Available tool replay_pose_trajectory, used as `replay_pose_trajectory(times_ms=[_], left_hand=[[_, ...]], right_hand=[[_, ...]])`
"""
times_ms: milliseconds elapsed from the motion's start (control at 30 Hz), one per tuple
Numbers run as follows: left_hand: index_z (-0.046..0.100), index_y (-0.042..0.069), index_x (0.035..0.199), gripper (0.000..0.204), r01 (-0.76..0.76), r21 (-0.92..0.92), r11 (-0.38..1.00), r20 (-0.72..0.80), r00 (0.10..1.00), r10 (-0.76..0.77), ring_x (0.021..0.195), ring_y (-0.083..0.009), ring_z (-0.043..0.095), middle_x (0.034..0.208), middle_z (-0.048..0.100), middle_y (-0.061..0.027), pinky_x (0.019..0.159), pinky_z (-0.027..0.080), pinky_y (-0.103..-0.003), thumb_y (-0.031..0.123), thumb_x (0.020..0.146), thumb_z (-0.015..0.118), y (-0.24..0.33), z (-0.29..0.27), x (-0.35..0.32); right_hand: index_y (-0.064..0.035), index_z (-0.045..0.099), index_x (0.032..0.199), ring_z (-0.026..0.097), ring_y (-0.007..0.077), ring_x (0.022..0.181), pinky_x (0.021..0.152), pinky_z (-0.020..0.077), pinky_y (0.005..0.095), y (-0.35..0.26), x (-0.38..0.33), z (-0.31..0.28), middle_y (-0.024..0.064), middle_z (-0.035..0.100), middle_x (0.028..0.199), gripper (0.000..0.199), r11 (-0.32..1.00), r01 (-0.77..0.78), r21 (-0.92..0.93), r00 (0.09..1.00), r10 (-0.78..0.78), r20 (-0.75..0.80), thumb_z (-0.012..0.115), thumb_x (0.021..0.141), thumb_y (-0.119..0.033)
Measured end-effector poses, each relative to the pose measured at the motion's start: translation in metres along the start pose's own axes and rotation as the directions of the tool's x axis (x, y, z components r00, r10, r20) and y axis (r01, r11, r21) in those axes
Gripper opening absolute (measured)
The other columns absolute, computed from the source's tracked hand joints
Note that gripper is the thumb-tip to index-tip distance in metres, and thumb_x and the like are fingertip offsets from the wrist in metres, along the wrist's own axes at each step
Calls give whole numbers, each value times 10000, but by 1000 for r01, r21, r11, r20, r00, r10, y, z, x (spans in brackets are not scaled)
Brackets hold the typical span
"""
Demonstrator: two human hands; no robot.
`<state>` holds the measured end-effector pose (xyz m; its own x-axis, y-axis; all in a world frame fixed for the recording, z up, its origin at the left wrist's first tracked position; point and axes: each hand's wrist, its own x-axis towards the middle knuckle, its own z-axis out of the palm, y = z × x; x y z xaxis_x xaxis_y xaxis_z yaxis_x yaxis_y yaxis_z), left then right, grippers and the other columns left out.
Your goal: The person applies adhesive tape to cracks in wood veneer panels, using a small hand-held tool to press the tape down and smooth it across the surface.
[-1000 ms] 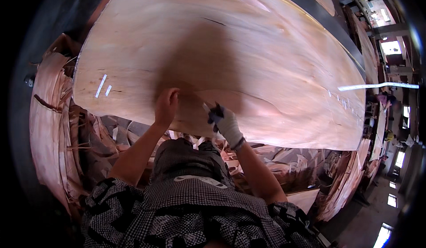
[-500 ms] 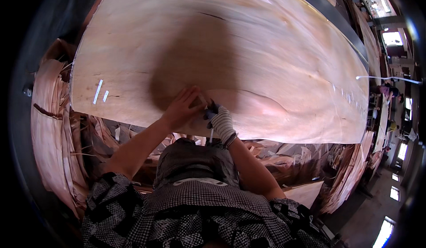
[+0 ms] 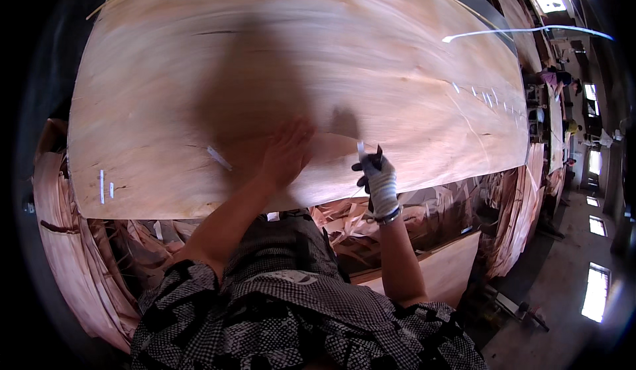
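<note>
A broad sheet of pale wood veneer (image 3: 371, 58) lies in front of me. My left hand (image 3: 288, 150), bare, rests flat on it with the fingers stretched out and nothing held. Left of that hand, a short white tape strip (image 3: 218, 158) is stuck to the veneer. My right hand (image 3: 381, 179) wears a striped white glove with dark fingers and is above the sheet's near edge. A small white strip of tape (image 3: 361, 149) stands up from its closed fingers. A long crack line runs across the veneer between the hands.
More tape pieces (image 3: 102, 186) sit at the sheet's left end, others (image 3: 489, 98) towards its right. Veneer scraps (image 3: 351, 227) pile up below the near edge. Bundled veneer (image 3: 63, 237) stands at left. A white cord (image 3: 530, 31) hangs at upper right. Another person (image 3: 558, 78) is far right.
My hands have come apart: the right has moved away to the right with a white strip, and the left has flattened on the veneer. A tape strip now shows left of it. The view has shifted.
</note>
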<state>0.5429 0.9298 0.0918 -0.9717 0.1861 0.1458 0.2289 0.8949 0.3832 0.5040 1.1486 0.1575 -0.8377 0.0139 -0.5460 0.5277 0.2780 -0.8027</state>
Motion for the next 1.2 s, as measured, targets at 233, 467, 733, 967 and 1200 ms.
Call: replay_pose_trajectory(times_ms=[233, 467, 733, 967, 1200], left_hand=[[399, 123, 1297, 592, -112, -22, 993, 22, 993, 113, 1312, -218, 242, 1413, 291, -20, 1078, 162, -430, 327, 772, 577, 25, 30, 26], [401, 122, 1297, 504, -193, -32, 981, 70, 978, 195, 1297, -192, 280, 1386, 338, -14, 1079, 175, -394, 266, 827, 514, 35, 43, 41], [393, 108, 1305, 525, -402, -191, 895, 229, 869, 439, 1343, -206, 173, 1430, 249, -77, 1100, 131, -386, 255, 824, 544, 52, 49, 37], [446, 137, 1270, 495, -350, -275, 896, 294, 856, 425, 1349, -220, 145, 1441, 219, -75, 1101, 133, -380, 254, 808, 581, 51, 38, 36], [505, 135, 1207, 450, 236, -148, 961, -209, 942, -263, 1283, -251, 297, 1351, 387, -48, 1073, 187, -421, 156, 762, 568, -34, -6, -21]], right_hand=[[21, 554, 833, 500, 132, 393, 358, 392, 270, 25, 68, 15, 79, 607, 627, 193, 997, 9, -77, 1000, -7, 27, 625, 812, -157], [36, 557, 891, 539, 144, 426, 357, 423, 277, 49, 42, 4, 81, 598, 620, 195, 992, -29, -122, 997, 19, -78, 642, 773, -94], [-44, 589, 909, 621, 245, 546, 473, 492, 350, 57, 34, 1, 139, 637, 722, 232, 950, -178, -255, 973, 131, -191, 657, 745, -193], [-52, 589, 862, 606, 233, 586, 488, 466, 345, 47, 42, -47, 128, 621, 702, 118, 611, -73, -788, 960, -172, -222, 559, 825, -160], [26, 588, 850, 582, 185, 506, 434, 446, 311, 3, 37, 90, 126, 608, 641, 267, 955, 182, -235, 964, -127, 232, 634, 800, -233]])
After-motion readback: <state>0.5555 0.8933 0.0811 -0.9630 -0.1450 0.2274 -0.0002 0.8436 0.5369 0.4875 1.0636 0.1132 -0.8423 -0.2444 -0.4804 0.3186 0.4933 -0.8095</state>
